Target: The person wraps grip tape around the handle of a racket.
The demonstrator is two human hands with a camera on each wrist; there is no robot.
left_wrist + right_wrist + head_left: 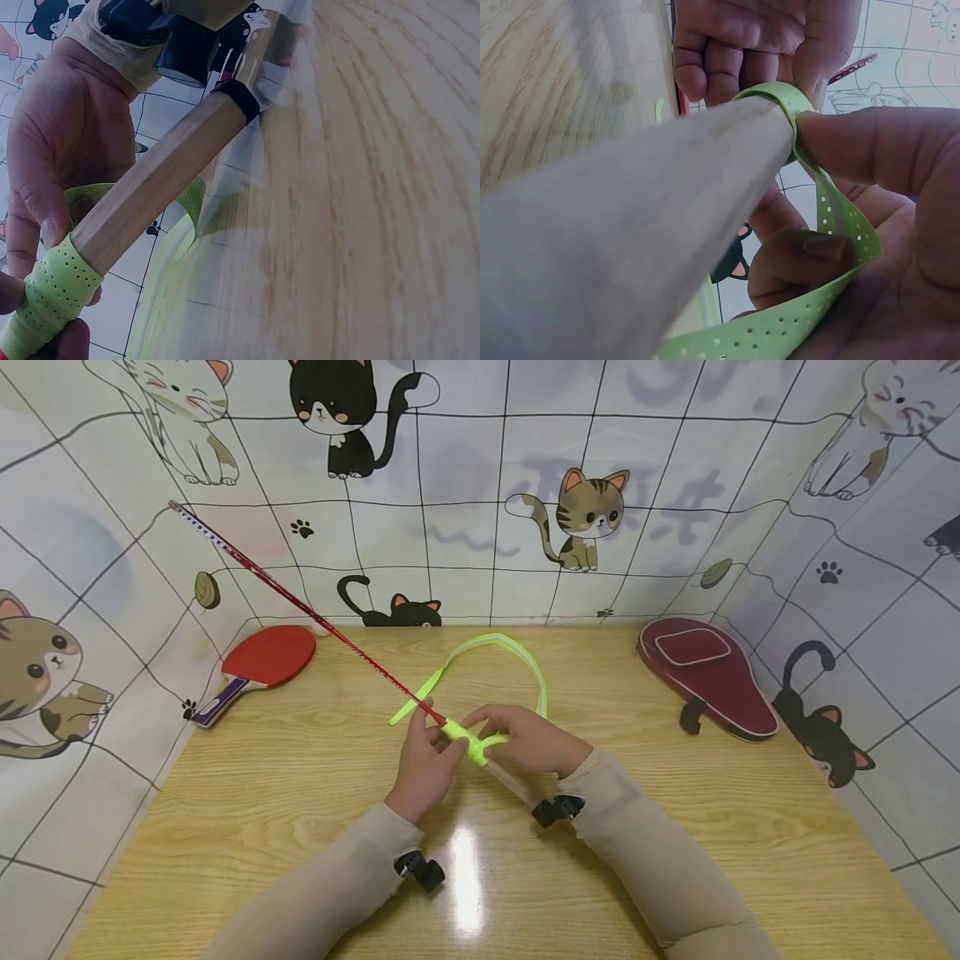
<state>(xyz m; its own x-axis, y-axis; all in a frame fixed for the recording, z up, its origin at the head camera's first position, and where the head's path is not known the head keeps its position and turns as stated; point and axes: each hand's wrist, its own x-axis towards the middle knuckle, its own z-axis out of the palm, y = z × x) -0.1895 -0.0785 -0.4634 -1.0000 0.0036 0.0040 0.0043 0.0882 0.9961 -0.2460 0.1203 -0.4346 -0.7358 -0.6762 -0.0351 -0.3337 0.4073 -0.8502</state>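
A badminton racket, its red shaft (352,647) slanting up to the far left, is seen edge-on. Perforated yellow-green grip tape (463,739) is wound round the upper part of its handle. Below the winding, bare wood (161,184) shows, with a black band (238,99) near the butt. My left hand (427,768) holds the wrapped part between thumb and fingers. My right hand (536,742) pinches the tape where it leaves the handle; in the right wrist view the tape (847,225) loops over its fingers. The loose tail (498,639) curves across the table behind both hands.
A red table tennis bat (273,653) lies at the back left of the wooden table (300,827). At the back right lies a dark red bat case (705,672). Cat-patterned sheeting (465,468) stands behind and along both sides.
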